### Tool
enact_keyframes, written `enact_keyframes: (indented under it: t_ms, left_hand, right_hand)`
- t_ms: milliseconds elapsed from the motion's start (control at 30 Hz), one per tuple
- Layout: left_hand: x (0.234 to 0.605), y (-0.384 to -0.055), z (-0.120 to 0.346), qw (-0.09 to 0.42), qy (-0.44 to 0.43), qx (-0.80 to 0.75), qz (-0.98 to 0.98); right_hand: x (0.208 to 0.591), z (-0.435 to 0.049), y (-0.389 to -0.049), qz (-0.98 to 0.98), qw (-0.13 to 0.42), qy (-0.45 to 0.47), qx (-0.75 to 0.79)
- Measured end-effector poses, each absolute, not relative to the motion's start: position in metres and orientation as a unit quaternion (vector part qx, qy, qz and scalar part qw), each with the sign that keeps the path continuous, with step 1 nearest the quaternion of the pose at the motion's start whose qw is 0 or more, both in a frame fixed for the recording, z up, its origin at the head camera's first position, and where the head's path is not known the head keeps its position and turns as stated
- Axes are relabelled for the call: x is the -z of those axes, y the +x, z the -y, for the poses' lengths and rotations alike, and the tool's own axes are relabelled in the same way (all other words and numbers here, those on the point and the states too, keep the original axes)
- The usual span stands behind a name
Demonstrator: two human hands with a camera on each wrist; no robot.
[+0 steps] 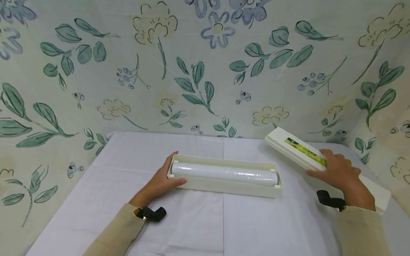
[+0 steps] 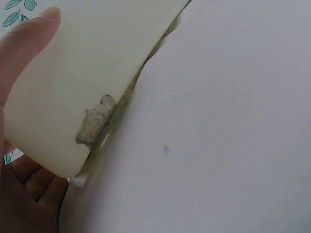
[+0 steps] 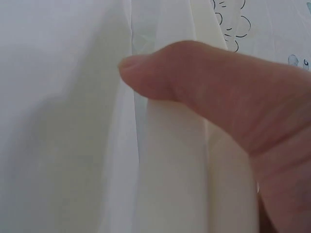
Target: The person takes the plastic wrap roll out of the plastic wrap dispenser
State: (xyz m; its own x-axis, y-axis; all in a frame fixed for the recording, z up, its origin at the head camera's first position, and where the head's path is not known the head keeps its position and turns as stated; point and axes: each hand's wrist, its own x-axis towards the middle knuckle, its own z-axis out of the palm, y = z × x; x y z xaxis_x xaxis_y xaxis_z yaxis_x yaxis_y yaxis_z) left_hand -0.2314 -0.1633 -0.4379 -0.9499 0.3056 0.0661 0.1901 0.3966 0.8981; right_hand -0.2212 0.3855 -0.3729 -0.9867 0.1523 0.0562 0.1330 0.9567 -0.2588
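A long cream-white plastic box (image 1: 224, 187) lies on the cloth with its top off. Inside it is a roll of clear film (image 1: 224, 174), glossy and whitish. My left hand (image 1: 161, 179) grips the box's left end, thumb on the front wall and fingers round the far side. A scuffed grey patch (image 2: 96, 121) marks the box wall in the left wrist view. Off to the right, my right hand (image 1: 341, 170) holds the box's long white lid (image 1: 282, 142) at a slant, its thumb over the near edge. The lid bears a yellow-green label (image 1: 305, 152), partly covered by that hand.
A white cloth (image 1: 198, 227) with a fold line covers the table. Flower-patterned fabric (image 1: 205, 71) hangs behind it and at both sides. Each wrist wears a black strap mount (image 1: 153, 214).
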Motion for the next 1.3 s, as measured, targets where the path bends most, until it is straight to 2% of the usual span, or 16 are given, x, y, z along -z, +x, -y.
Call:
enact_keyframes:
  t_ms: [333, 1300]
  left_hand:
    - [0.448, -0.234, 0.166, 0.045, 0.153, -0.532, -0.832]
    - [0.446, -0.236, 0.165, 0.054, 0.148, -0.524, -0.837]
  right_hand:
    - [0.375, -0.394, -0.221, 0.989, 0.029, -0.067, -0.129]
    - [0.383, -0.411, -0.218, 0.985, 0.018, -0.104, -0.136]
